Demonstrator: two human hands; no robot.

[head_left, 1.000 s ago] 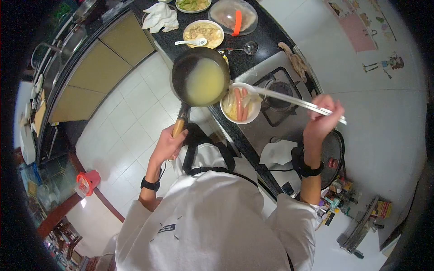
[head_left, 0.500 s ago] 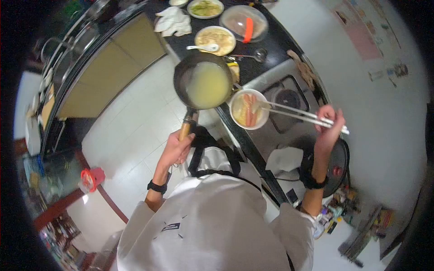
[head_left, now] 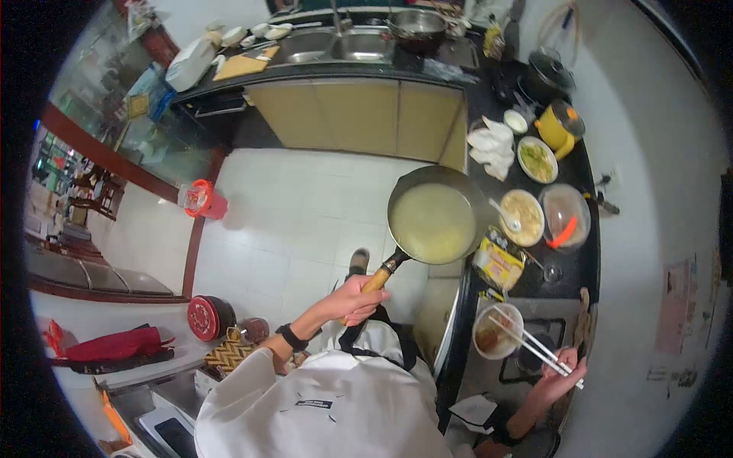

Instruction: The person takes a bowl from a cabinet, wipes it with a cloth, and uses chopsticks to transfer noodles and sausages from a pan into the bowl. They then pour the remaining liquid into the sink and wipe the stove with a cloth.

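Wrapped round the wooden handle [head_left: 376, 282] is my left hand [head_left: 357, 300]. It bears a dark pan [head_left: 433, 216] with pale yellow liquid, held over the floor beside the counter. My right hand [head_left: 563, 374] grips white chopsticks [head_left: 537, 346] near their rear ends. Their tips reach into a white bowl [head_left: 498, 330] at the stove's near left edge, where reddish-brown food shows. A yellow packet [head_left: 499, 261] lies on the counter between the pan and the stove. Behind it stands a plate of pale food [head_left: 522, 217] with a white spoon [head_left: 510, 219] on it.
The stove [head_left: 489, 378] has a black burner grate. Along the dark counter [head_left: 561, 294] are a lidded container [head_left: 566, 217], a bowl of green food [head_left: 537, 159], crumpled white cloth [head_left: 491, 146] and a yellow jug [head_left: 560, 126]. A sink [head_left: 361, 47] is at the back; a red bin [head_left: 208, 202] stands left.
The view has turned left, bringing the sink and more floor into sight. The pan now appears farther from the bowl. Both hands keep their hold on the pan handle and chopsticks.
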